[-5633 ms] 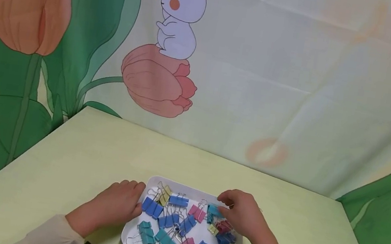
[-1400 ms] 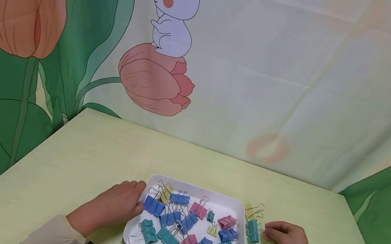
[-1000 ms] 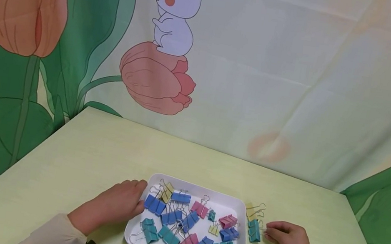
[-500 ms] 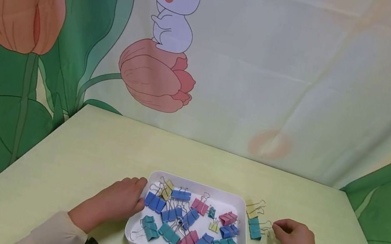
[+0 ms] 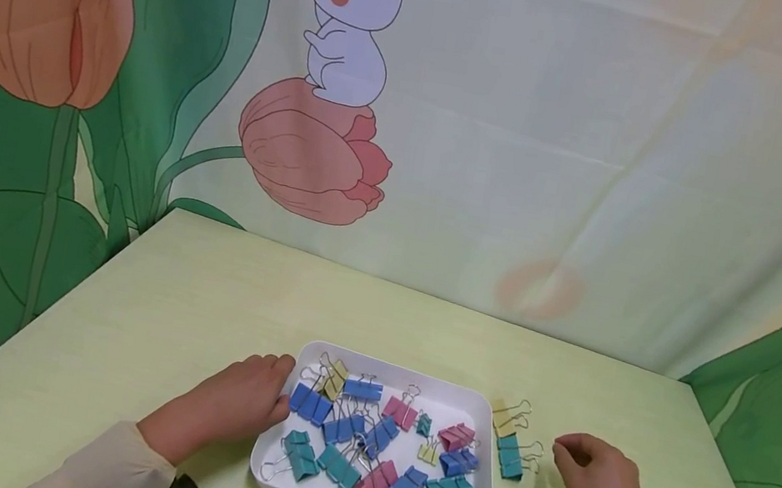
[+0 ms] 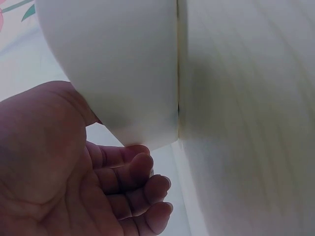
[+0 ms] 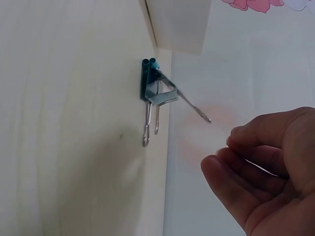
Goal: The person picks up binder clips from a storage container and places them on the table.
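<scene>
Behind everything hangs a fabric backdrop (image 5: 523,171) printed with tulips and a rabbit, softly creased. Before it lies the pale yellow-green table (image 5: 161,311), smooth and faintly streaked. On that sits my shallow white tray (image 5: 452,396), apparently plastic, round-cornered and thin-walled.

My left hand (image 5: 239,394) grips its left end, thumb hooked over the wall and fingers curled by the outer corner. My right hand (image 5: 601,486) hangs over the table to the tray's right, fingers bent and holding nothing, a small gap between thumb and fingertips.

Just beside those fingertips, apart from them, a teal metal binder clip (image 5: 511,458) lies on the table outside the tray, its wire handles towards me. A yellow binder clip (image 5: 505,420) lies just beyond it; I can't tell whether the two touch.

I judge the step in hand to be setting clips out in a column by colour, with the teal one just released. The next move likely calls for a fine pinch on another clip, lifted without snagging its neighbours' wires.

Inside, glossy wedge-shaped bodies crowd together: a broad blue clip (image 5: 311,406), a pink clip (image 5: 375,486), then tiny ones, a little yellow clip (image 5: 428,452) and a little teal clip (image 5: 424,424).
</scene>
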Available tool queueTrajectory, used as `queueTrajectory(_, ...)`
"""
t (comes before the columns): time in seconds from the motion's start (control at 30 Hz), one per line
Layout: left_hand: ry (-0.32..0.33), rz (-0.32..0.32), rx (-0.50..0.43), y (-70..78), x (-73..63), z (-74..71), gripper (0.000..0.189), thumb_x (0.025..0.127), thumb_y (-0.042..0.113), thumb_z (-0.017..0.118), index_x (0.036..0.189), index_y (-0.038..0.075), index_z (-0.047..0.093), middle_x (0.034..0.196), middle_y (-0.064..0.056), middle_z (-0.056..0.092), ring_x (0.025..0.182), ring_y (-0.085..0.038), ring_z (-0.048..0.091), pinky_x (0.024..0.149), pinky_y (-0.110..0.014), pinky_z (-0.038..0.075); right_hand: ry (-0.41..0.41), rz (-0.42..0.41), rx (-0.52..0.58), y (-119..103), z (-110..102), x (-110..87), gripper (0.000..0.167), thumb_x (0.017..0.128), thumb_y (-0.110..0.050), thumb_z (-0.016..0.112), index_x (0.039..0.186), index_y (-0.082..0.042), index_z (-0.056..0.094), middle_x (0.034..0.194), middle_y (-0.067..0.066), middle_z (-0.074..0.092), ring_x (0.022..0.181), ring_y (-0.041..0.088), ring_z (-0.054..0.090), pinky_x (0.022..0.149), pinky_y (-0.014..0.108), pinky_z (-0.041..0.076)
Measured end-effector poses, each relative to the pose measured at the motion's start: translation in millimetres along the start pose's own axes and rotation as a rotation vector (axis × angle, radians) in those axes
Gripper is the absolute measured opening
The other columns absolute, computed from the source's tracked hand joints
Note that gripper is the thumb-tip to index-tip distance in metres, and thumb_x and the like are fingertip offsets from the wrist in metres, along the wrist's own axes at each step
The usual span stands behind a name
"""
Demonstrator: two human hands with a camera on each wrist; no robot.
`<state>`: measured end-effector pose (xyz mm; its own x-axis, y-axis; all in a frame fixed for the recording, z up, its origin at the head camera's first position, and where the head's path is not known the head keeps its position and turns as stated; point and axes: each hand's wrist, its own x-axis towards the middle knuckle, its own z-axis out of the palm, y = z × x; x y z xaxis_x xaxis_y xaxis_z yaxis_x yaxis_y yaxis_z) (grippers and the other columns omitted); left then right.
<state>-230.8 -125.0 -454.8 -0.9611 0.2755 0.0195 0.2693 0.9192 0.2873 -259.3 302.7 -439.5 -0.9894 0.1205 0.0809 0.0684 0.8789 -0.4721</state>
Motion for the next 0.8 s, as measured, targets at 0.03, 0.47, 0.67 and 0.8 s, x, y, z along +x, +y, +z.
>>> queueTrajectory(0.03, -0.002, -0.001, -0.002, 0.6, 0.2, -0.6, 0.034, 0.089, 0.02, 0.057, 0.112, -0.004, 0.051, 0.085, -0.008, 0.053, 0.076, -0.021, 0.047, 0.074, -0.039, 0.045, 0.004, -0.004, 0.001, -1, -1, -0.8, 0.021, 0.09, -0.021, 0.063, 0.101, -0.005, 0.072, 0.092, 0.008, 0.073, 0.08, 0.019, 0.063, 0.066, 0.031, 0.048)
queueTrajectory(0.47, 0.007, 0.024, -0.005, 1.5, 4.9, -0.6, 0.033, 0.089, 0.02, 0.057, 0.11, -0.004, 0.051, 0.083, -0.007, 0.052, 0.075, -0.021, 0.047, 0.073, -0.039, 0.045, 0.011, -0.116, 0.074, -36, -8, -12.3, 0.02, 0.089, -0.02, 0.067, 0.103, -0.008, 0.073, 0.099, 0.007, 0.072, 0.086, 0.019, 0.067, 0.073, 0.034, 0.055)
queueTrajectory(0.67, 0.061, 0.06, 0.01, -0.2, 6.9, -0.8, 0.028, 0.088, 0.019, 0.057, 0.105, -0.003, 0.05, 0.081, -0.007, 0.051, 0.073, -0.022, 0.048, 0.071, -0.041, 0.045, 0.001, -0.332, 0.115, -54, 1, -25.6, 0.014, 0.084, -0.009, 0.071, 0.098, -0.012, 0.073, 0.101, 0.0, 0.07, 0.09, 0.017, 0.069, 0.08, 0.035, 0.056)
queueTrajectory(0.8, 0.036, 0.051, 0.004, -1.7, 1.4, 0.3, 0.03, 0.087, 0.018, 0.058, 0.105, -0.004, 0.05, 0.081, -0.008, 0.052, 0.073, -0.022, 0.048, 0.07, -0.041, 0.045, -0.085, -0.356, 0.085, -69, 6, -38.4, 0.018, 0.082, -0.01, 0.075, 0.095, -0.021, 0.073, 0.102, -0.008, 0.068, 0.091, 0.013, 0.067, 0.081, 0.031, 0.056)
